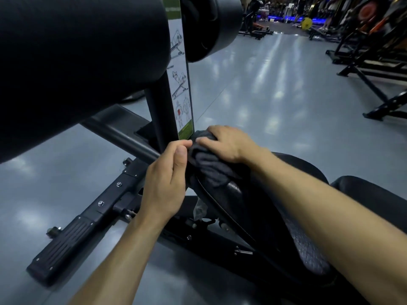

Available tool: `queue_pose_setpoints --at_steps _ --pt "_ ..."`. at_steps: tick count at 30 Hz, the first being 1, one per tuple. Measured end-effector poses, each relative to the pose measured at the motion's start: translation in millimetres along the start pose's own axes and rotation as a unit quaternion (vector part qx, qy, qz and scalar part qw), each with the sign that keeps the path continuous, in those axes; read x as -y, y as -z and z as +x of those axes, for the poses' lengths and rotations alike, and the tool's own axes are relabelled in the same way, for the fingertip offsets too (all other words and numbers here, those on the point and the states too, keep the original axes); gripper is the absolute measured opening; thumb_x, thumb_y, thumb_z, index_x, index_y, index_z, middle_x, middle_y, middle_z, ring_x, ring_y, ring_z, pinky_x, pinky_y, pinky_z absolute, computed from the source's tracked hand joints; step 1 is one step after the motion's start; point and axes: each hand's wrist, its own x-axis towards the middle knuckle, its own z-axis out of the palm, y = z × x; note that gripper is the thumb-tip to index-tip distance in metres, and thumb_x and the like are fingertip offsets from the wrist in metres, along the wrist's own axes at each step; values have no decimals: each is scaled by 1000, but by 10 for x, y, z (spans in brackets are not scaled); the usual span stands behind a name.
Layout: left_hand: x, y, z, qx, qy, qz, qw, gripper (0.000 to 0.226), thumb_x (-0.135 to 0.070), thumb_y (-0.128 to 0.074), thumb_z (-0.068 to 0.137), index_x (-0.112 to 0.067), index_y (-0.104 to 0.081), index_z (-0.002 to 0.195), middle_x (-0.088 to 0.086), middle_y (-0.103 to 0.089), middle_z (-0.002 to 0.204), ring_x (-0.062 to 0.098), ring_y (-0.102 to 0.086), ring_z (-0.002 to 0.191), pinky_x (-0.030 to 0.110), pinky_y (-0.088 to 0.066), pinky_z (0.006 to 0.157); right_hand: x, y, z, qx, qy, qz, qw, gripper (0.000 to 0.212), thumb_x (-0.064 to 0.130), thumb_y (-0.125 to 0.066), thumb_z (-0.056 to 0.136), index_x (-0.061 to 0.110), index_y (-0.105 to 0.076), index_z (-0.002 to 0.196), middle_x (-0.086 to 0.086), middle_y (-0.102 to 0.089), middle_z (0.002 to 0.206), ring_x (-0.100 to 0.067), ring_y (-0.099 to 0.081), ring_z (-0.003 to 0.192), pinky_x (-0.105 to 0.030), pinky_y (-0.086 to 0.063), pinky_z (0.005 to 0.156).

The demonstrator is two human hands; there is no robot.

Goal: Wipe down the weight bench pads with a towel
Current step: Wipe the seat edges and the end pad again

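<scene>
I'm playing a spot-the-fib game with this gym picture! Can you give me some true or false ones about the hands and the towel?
1. The towel is dark grey. True.
2. The right hand lies on top of the towel. True.
3. The left hand is flat on the floor. False: it is at the towel's edge, beside the seat pad.
4. The sticker on the post shows exercise drawings. True.
5. The towel sits on the big roller pad. False: it is on the seat pad's front end, below the roller.
</scene>
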Motion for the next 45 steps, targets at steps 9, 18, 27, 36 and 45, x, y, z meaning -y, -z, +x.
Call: queue_pose_setpoints --at_steps 9,18,27,36,45 --pt "-101 -84 40 -5 15 17 1000 37 -42 -31 109 -30 -64 123 -25 -67 101 -15 -58 97 4 -39 78 -366 54 19 52 -66 67 994 71 84 -36 87 19 -62 99 -12 -69 115 -31 -60 100 -38 -45 86" --pt "14 -93 66 70 -23 51 996 46 -50 -29 106 -29 -61 131 -24 -65 120 -24 -50 108 -1 -34 87 -975 210 -396 75 -179 25 981 92 89 -20 84 21 -67 122 -15 -65 134 -34 -60 120 -41 -46 98" --pt "-116 -311 148 -12 -46 14 999 32 -34 -37 109 -25 -65 122 -17 -67 115 -4 -60 111 10 -42 89 -326 68 160 72 -72 49 994 90 92 -31 80 16 -66 115 -16 -67 128 -32 -62 113 -39 -47 95" --pt "-52 -775 218 92 -157 167 969 26 -33 -46 105 -31 -72 105 -19 -69 120 5 -61 119 45 -45 102 -2122 228 -1277 43 -270 68 960 102 98 -14 73 25 -67 122 -10 -67 131 -34 -61 117 -40 -45 94" --pt "-85 -844 201 94 -167 223 956 27 -38 -45 105 -33 -72 103 -23 -69 118 7 -61 119 38 -41 103 -1222 79 -268 73 -151 22 986 94 91 -18 78 21 -68 115 -14 -68 126 -34 -63 115 -42 -48 98"
